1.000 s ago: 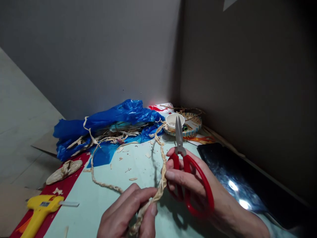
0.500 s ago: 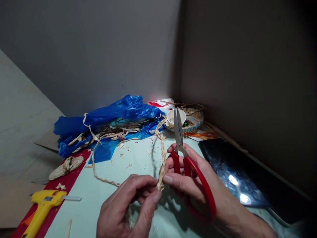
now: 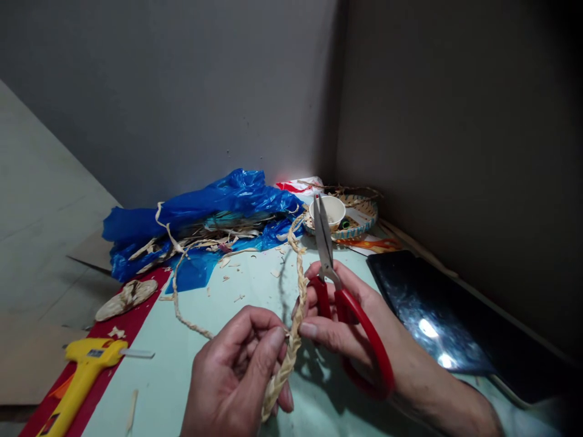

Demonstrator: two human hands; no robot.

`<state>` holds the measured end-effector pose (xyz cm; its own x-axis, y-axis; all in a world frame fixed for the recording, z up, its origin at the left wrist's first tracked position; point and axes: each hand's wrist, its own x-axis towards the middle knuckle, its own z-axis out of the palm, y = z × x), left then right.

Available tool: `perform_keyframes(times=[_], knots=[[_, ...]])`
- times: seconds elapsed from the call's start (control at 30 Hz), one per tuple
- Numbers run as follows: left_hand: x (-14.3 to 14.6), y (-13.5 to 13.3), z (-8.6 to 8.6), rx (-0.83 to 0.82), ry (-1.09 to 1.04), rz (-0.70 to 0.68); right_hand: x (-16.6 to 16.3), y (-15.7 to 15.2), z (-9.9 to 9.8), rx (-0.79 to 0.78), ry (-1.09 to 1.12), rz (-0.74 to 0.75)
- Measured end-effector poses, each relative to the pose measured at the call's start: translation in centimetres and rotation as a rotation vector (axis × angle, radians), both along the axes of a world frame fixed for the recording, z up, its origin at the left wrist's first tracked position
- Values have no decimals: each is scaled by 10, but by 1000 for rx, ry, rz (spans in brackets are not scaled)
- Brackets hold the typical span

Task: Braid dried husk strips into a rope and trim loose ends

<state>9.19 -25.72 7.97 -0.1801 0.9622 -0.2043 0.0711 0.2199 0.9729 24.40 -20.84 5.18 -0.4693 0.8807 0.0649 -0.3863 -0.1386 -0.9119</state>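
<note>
A long braided straw cord (image 3: 298, 285) runs from the pile at the back down to both hands. My left hand (image 3: 239, 379) is closed round the cord's lower stretch, thumb and forefinger pinching it. My right hand (image 3: 350, 331) holds red-handled scissors (image 3: 339, 297), blades slightly apart and pointing away from me, while its thumb and fingertip also pinch the cord just above my left hand. A second stretch of braid (image 3: 182, 303) loops over the pale green tabletop (image 3: 218, 328) to the left.
A blue plastic bag (image 3: 200, 218) with loose straw strips lies at the back. A woven tray (image 3: 364, 215) with a white cup (image 3: 327, 211) sits in the corner. A yellow glue gun (image 3: 82, 376) rests on a red strip at left. A dark glossy slab (image 3: 423, 315) lies at right.
My left hand has slid up the braid and re-pinched it nearer my right hand. The scissors stayed upright in my right hand, shifting slightly up and left.
</note>
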Motion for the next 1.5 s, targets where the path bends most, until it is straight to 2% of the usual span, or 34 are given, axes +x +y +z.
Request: perform_keyframes(times=[0.1, 0.37, 0.63, 0.83, 0.97, 1.23, 1.5], knots=[[0, 1, -2, 34, -21, -7, 0, 0, 1, -21, -11, 12], [0, 1, -11, 145, 100, -11, -3, -2, 1, -22, 10, 26], [-5, 7, -7, -3, -49, -90, -7, -2, 4, 2, -44, -70], [-8, 10, -8, -91, -125, -166, -8, -5, -3, -33, -13, -28], [-7, 11, -14, -141, -119, -200, -8, -2, -7, 27, -29, -38], [-10, 14, -27, -131, -193, -309, -9, 2, -12, 73, -20, -33], [-7, 13, -30, -101, -261, -286, -8, -1, -13, 122, -122, -30]])
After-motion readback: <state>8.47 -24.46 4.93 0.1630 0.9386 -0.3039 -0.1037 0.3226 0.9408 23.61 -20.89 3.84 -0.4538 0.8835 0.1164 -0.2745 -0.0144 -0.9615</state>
